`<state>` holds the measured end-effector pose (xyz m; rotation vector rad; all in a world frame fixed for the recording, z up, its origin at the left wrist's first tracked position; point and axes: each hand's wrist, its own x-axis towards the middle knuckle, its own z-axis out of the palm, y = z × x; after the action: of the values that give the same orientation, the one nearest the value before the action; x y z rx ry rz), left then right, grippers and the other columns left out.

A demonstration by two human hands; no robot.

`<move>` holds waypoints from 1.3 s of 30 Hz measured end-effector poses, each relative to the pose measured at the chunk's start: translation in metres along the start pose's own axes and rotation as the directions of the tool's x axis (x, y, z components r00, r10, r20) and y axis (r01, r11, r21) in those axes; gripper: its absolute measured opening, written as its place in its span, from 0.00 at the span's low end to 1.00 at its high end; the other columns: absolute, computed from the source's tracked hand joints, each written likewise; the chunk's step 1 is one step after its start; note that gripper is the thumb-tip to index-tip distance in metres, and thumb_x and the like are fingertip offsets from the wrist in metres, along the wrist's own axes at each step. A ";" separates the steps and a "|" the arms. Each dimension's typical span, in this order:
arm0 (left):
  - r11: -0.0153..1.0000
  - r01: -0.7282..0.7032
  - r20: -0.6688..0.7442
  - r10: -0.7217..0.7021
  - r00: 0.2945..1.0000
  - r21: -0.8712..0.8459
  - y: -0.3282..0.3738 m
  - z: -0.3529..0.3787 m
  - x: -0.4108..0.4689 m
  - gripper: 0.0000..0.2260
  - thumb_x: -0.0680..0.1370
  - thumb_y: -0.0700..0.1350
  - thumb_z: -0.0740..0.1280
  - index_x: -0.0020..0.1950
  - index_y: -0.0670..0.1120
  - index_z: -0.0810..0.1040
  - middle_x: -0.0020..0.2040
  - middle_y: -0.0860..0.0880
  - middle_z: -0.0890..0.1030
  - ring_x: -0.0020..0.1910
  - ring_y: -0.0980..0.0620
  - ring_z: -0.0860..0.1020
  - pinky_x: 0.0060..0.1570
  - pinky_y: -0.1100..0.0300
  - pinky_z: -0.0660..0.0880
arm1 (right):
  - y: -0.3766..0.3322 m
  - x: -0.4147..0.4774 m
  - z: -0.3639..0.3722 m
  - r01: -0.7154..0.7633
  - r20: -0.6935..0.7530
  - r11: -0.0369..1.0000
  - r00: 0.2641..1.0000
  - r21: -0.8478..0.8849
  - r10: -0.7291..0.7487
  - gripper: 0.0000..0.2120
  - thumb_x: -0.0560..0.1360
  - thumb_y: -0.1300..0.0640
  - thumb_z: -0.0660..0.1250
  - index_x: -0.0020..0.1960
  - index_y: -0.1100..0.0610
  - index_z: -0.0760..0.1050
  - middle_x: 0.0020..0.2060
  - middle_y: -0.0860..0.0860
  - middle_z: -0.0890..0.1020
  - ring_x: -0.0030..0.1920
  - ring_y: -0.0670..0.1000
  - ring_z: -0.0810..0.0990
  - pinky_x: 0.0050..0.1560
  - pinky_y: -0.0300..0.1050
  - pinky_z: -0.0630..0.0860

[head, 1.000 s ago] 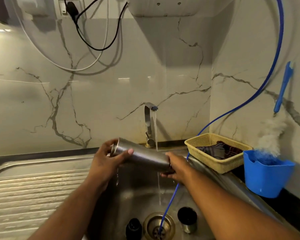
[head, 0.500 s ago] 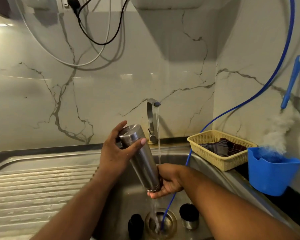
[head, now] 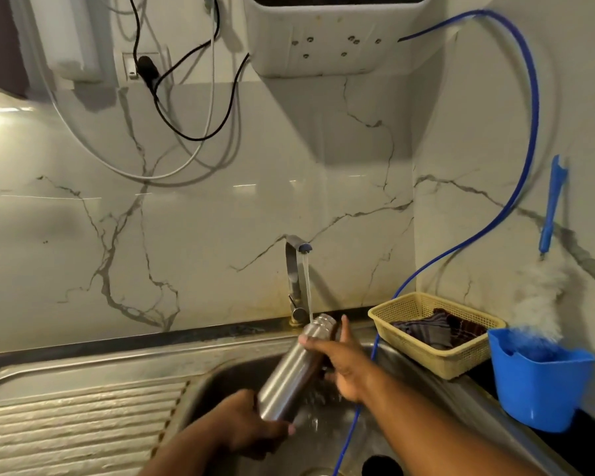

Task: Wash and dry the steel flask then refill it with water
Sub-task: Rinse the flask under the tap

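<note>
The steel flask (head: 289, 379) is tilted over the sink basin (head: 220, 376), with its open threaded neck up and to the right and its base down and to the left. My left hand (head: 255, 427) grips the base from below. My right hand (head: 344, 369) holds the flask just under the neck, thumb across the front and index finger pointing up. Water runs from the tap (head: 294, 269) and lands on the neck, then splashes into the basin.
A ribbed drainboard (head: 66, 424) lies to the left. On the right stand a yellow basket (head: 406, 304) holding a cloth and a blue tub (head: 540, 383) with a bottle brush (head: 550, 207). A blue hose (head: 358, 417) hangs into the sink. A dark cap (head: 382, 467) lies in the basin.
The flask has been turned over, from mouth-down and draining to mouth-up under the stream. My left hand dropped to the base and my right hand rose to the neck.
</note>
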<state>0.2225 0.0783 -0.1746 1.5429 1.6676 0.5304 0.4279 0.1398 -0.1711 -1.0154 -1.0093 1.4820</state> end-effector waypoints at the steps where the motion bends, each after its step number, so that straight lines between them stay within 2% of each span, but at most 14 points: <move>1: 1.000 0.019 0.056 -0.019 0.998 0.003 0.000 0.002 0.002 0.45 0.59 0.53 0.85 0.70 0.44 0.69 0.58 0.44 0.79 0.47 0.47 0.86 0.43 0.55 0.84 | 0.002 0.000 0.003 0.002 0.000 0.999 1.000 -0.041 -0.002 0.59 0.62 0.56 0.83 0.82 0.44 0.50 0.71 0.59 0.72 0.58 0.57 0.77 0.59 0.56 0.76; 3: 1.000 0.019 0.125 -0.022 0.992 0.024 0.002 0.005 0.008 0.49 0.61 0.59 0.83 0.75 0.45 0.63 0.61 0.44 0.78 0.50 0.48 0.86 0.48 0.54 0.84 | 0.006 -0.004 0.008 -0.010 0.014 0.986 1.000 -0.169 0.013 0.48 0.63 0.51 0.83 0.76 0.54 0.63 0.60 0.56 0.79 0.57 0.55 0.80 0.56 0.51 0.78; 4: 0.998 0.009 0.140 -0.019 0.990 0.070 0.003 0.007 0.008 0.49 0.64 0.63 0.80 0.76 0.46 0.61 0.63 0.46 0.77 0.51 0.50 0.85 0.52 0.55 0.83 | 0.007 -0.007 0.009 -0.023 0.017 0.973 0.999 -0.230 0.028 0.41 0.65 0.48 0.82 0.71 0.54 0.66 0.57 0.54 0.80 0.55 0.55 0.81 0.52 0.49 0.79; 6: 0.977 -0.005 0.128 -0.023 0.992 0.215 0.003 0.009 0.009 0.47 0.69 0.70 0.72 0.78 0.46 0.58 0.66 0.50 0.76 0.58 0.54 0.80 0.63 0.56 0.77 | 0.009 -0.010 0.007 -0.043 0.019 0.954 0.998 -0.298 0.051 0.35 0.69 0.46 0.80 0.68 0.48 0.64 0.55 0.53 0.80 0.53 0.54 0.82 0.48 0.52 0.81; 8: 0.951 -0.015 0.156 -0.035 0.987 0.308 0.003 0.011 0.012 0.45 0.72 0.72 0.67 0.79 0.47 0.60 0.68 0.51 0.75 0.63 0.55 0.76 0.69 0.56 0.71 | 0.009 -0.010 0.005 -0.011 0.030 0.936 0.999 -0.353 0.024 0.34 0.69 0.46 0.80 0.67 0.45 0.64 0.55 0.52 0.80 0.53 0.55 0.83 0.49 0.58 0.84; 12: 0.943 -0.070 0.191 0.007 0.982 0.326 0.007 0.014 0.011 0.31 0.76 0.66 0.67 0.75 0.53 0.70 0.63 0.53 0.80 0.57 0.56 0.81 0.63 0.58 0.76 | 0.005 -0.009 0.006 0.178 -0.010 0.781 0.973 -0.599 -0.229 0.33 0.66 0.43 0.81 0.64 0.41 0.66 0.56 0.45 0.79 0.53 0.48 0.81 0.51 0.47 0.82; 14: 0.924 -0.073 0.124 0.028 0.992 0.375 0.004 0.012 0.013 0.31 0.75 0.65 0.69 0.75 0.53 0.70 0.63 0.53 0.80 0.58 0.56 0.80 0.64 0.57 0.76 | 0.005 -0.009 0.007 0.186 -0.033 0.740 0.962 -0.647 -0.271 0.29 0.66 0.43 0.81 0.61 0.43 0.69 0.54 0.45 0.80 0.50 0.44 0.80 0.52 0.43 0.80; 18: 0.898 -0.068 0.032 0.060 0.998 0.434 -0.004 0.007 0.015 0.33 0.76 0.63 0.69 0.77 0.50 0.68 0.67 0.51 0.79 0.64 0.54 0.78 0.67 0.58 0.73 | 0.006 -0.011 0.009 0.169 -0.046 0.705 0.960 -0.689 -0.275 0.27 0.67 0.43 0.81 0.58 0.45 0.70 0.48 0.42 0.77 0.44 0.41 0.77 0.43 0.36 0.75; 24: 0.895 -0.070 -0.053 0.104 0.993 0.440 -0.007 0.006 0.019 0.31 0.77 0.59 0.70 0.77 0.49 0.68 0.72 0.50 0.75 0.69 0.53 0.74 0.70 0.58 0.70 | 0.008 -0.011 0.015 0.138 -0.063 0.643 0.958 -0.753 -0.280 0.31 0.66 0.43 0.81 0.63 0.48 0.72 0.56 0.47 0.80 0.51 0.46 0.79 0.53 0.42 0.78; 27: 0.897 -0.070 -0.073 0.113 0.991 0.437 -0.008 0.006 0.023 0.30 0.77 0.58 0.71 0.76 0.50 0.69 0.70 0.51 0.76 0.68 0.54 0.75 0.70 0.58 0.70 | 0.008 -0.010 0.019 0.181 -0.084 0.655 0.933 -0.734 -0.351 0.30 0.68 0.45 0.81 0.64 0.47 0.70 0.54 0.45 0.79 0.56 0.49 0.81 0.58 0.46 0.79; 29: 0.900 -0.075 -0.074 0.117 0.990 0.430 -0.009 0.006 0.024 0.30 0.77 0.58 0.71 0.76 0.50 0.70 0.69 0.52 0.77 0.67 0.54 0.75 0.69 0.58 0.71 | 0.010 -0.010 0.019 0.151 -0.089 0.664 0.945 -0.732 -0.313 0.31 0.68 0.46 0.80 0.66 0.48 0.70 0.56 0.47 0.80 0.58 0.51 0.81 0.58 0.46 0.79; 32: 0.896 -0.068 -0.078 0.113 0.991 0.439 -0.010 0.007 0.025 0.31 0.76 0.59 0.71 0.76 0.50 0.69 0.69 0.51 0.77 0.67 0.54 0.75 0.68 0.59 0.71 | 0.014 -0.013 0.020 0.084 -0.080 0.610 0.968 -0.788 -0.237 0.31 0.68 0.48 0.81 0.66 0.51 0.72 0.60 0.50 0.81 0.60 0.51 0.81 0.58 0.45 0.79; 36: 0.902 -0.072 -0.079 0.117 0.990 0.427 -0.010 0.006 0.023 0.28 0.77 0.57 0.71 0.75 0.50 0.70 0.68 0.51 0.78 0.66 0.54 0.76 0.67 0.59 0.72 | 0.006 -0.011 0.024 0.160 -0.116 0.665 0.929 -0.730 -0.351 0.31 0.70 0.47 0.80 0.67 0.48 0.69 0.59 0.48 0.80 0.59 0.52 0.81 0.56 0.46 0.79; 39: 0.898 -0.075 -0.069 0.117 0.991 0.433 -0.010 0.006 0.022 0.28 0.77 0.52 0.70 0.76 0.49 0.69 0.66 0.50 0.79 0.63 0.54 0.79 0.63 0.62 0.74 | 0.012 -0.015 0.022 0.030 -0.106 0.589 0.975 -0.808 -0.195 0.30 0.69 0.49 0.81 0.66 0.51 0.71 0.61 0.51 0.81 0.59 0.53 0.81 0.58 0.48 0.80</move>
<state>0.2214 0.0968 -0.1915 1.9513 1.8759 0.2962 0.4048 0.1219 -0.1749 -1.6514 -1.6327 0.7448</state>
